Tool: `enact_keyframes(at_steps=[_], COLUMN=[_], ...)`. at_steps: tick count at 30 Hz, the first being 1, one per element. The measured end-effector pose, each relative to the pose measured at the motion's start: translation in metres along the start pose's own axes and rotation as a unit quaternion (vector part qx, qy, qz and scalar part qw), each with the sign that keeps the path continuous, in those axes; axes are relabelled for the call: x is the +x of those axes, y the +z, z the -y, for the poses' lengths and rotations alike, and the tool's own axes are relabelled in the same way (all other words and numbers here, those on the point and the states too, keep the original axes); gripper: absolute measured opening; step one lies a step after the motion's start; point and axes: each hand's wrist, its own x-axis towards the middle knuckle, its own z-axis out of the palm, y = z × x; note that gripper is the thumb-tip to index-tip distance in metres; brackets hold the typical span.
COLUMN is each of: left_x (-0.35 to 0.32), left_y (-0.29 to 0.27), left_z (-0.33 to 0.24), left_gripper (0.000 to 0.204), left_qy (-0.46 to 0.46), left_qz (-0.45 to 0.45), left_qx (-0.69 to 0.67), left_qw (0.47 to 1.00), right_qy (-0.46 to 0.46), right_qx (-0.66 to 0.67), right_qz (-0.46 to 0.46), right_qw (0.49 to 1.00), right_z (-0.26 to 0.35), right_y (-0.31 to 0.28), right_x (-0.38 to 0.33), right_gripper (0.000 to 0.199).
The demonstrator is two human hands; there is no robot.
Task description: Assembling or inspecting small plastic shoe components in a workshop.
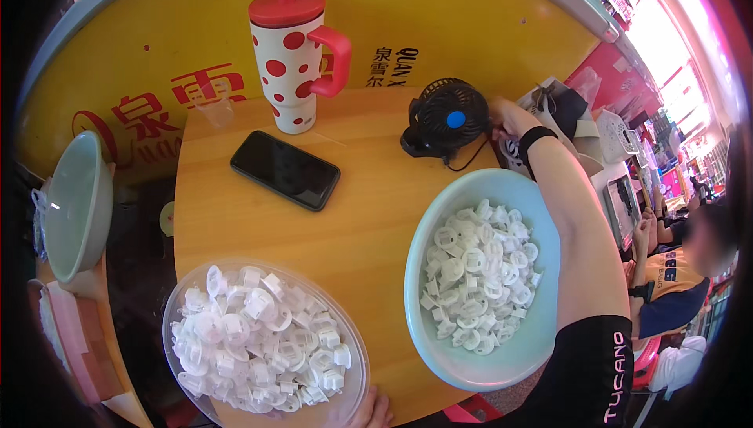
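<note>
My right hand (513, 120) reaches to the right side of a small black fan (447, 113) with a blue centre. Its fingers are curled by the fan's edge, where a thin black cord runs; what they pinch is partly hidden. At the lower edge, my left hand (373, 410) shows only in part, its fingers bent beside the rim of a clear plastic tub (362, 350). Small white plastic parts (251, 342) are heaped in that tub. More white parts (482, 271) lie in a pale green basin (422, 350) beneath my right forearm.
On the wooden table (376, 216) lie a black phone (285, 170) and a tall red-dotted tumbler (287, 59). A clear cup (215, 107) stands by the yellow panel (439, 20). Another green basin (78, 204) is at left. At right, a person (674, 279) sits beyond cluttered boxes.
</note>
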Motion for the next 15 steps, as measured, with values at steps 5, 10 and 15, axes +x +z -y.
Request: enact_keyframes(at_steps=[5,10,15], left_x=[-0.002,-0.006,-0.008], left_y=[0.003,0.011,0.013], left_z=[0.003,0.002,0.000], left_gripper=[0.032,0.033,0.032], left_qy=[0.011,0.023,-0.009], left_qz=[-0.006,-0.016,-0.021], left_qx=[0.009,-0.006,-0.004], left_qw=[1.000,1.000,1.000], right_qy=[-0.103,-0.175,-0.180], right_qx=[0.154,0.138,0.027], right_qz=[-0.104,-0.237,-0.370], right_qw=[0.977,0.946,0.911], right_z=[-0.012,-0.020,-0.009], right_y=[0.012,-0.001,-0.001], right_x=[0.008,0.055,0.009], right_gripper=[0.023,0.021,0.023])
